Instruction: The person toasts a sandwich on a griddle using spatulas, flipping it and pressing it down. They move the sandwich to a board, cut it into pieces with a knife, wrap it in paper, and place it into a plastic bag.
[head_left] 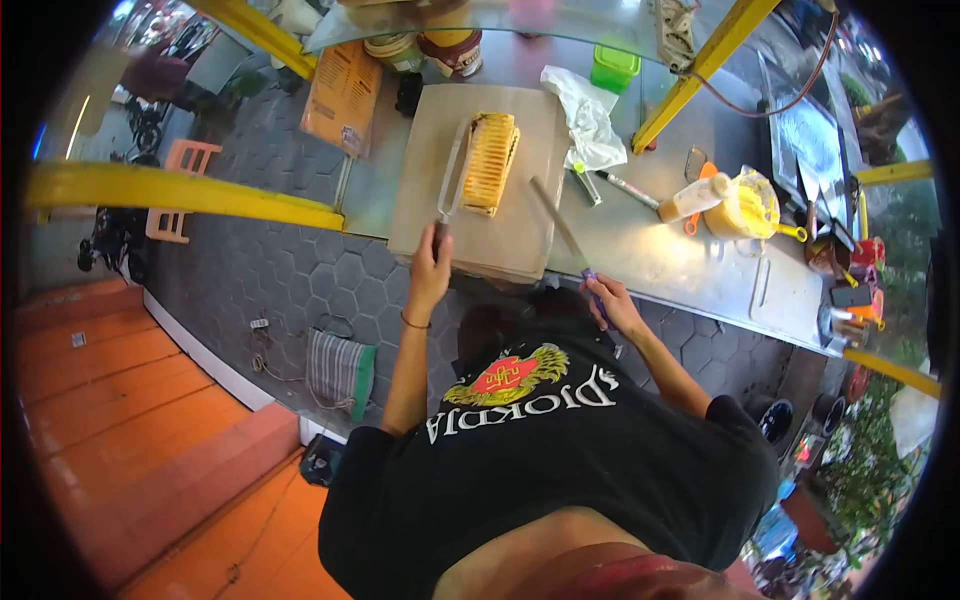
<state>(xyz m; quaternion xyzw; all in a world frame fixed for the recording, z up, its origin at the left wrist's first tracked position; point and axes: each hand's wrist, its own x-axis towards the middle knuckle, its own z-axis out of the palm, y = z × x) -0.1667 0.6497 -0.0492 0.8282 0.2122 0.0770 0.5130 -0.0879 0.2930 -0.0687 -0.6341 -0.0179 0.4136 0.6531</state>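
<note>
In my left hand [430, 268] is the dark handle of a long, narrow metal spatula [453, 180]. Its blade lies along the left side of a folded, toasted bread [490, 163], browned in ridges. The bread rests on a thick stack of brown paper sheets [428, 140] at the counter's front. My right hand [615, 303] is closed around the purple handle of a knife [562, 225]. The knife's long blade points up and left over the right part of the paper, apart from the bread.
Right of the paper lie a crumpled white plastic bag [590, 120], a green container [614, 68] and a marker [630, 188]. Farther right stand a bottle [693, 198] and a tub of yellow spread [743, 208]. A yellow post [700, 75] rises at the back. An orange menu card [340, 97] sits left.
</note>
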